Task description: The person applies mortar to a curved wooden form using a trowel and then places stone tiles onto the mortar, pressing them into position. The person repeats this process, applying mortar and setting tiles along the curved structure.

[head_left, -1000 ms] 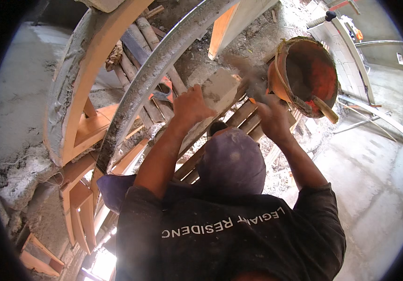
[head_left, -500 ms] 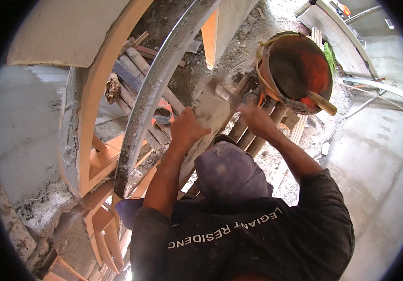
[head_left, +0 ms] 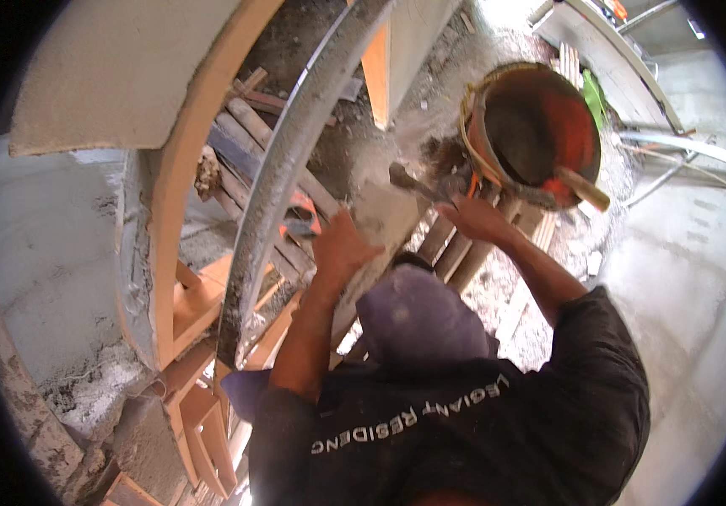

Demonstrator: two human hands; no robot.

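My left hand (head_left: 344,246) lies at the near left edge of a long grey board (head_left: 388,207), its thumb stretched across the surface and apart from the fingers. My right hand (head_left: 477,219) is closed round the handle of a hammer-like tool (head_left: 409,181). The tool's small dark head hangs over the board's far end, blurred, so its exact kind is unclear. Below the board shows my knee (head_left: 422,316) in purple-grey cloth. Beyond my right hand stands a worn bucket (head_left: 540,131), reddish inside, with a wooden handle (head_left: 582,187) sticking out over its rim.
A curved, mortar-coated strip (head_left: 283,156) arches along my left side, beside an orange-brown wooden frame (head_left: 164,228). Past it lie loose poles (head_left: 253,122) and an orange-handled tool (head_left: 299,218). Round poles (head_left: 464,249) lie under the board's right side. A grey wall (head_left: 675,295) rises at right.
The tool's head, smeared by motion before, now shows more clearly and sits a little lower. My right hand has shifted slightly right and down; my left stays at the board.
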